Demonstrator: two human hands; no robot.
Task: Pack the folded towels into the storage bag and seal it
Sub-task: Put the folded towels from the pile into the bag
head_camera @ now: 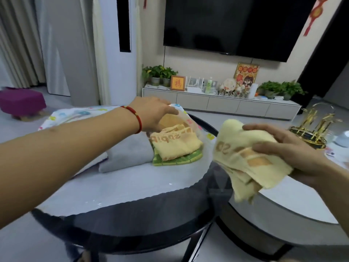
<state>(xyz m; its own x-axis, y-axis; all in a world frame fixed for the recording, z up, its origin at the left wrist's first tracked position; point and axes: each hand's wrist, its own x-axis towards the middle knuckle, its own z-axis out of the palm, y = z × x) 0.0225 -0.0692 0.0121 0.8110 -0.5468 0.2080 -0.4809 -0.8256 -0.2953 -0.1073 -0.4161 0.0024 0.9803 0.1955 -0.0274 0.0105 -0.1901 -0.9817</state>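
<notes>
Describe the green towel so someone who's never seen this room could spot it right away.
Find the round dark-rimmed table in front of the TV. On it a yellow towel tops a small stack beside a grey towel. The green towel is the stack's bottom layer, showing only a checked green edge.

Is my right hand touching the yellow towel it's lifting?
Touching. The head view shows the right hand with fingers and thumb curled round the yellow towel.

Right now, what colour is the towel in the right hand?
Pale yellow with orange lettering: the towel held by the right hand, head view.
</notes>
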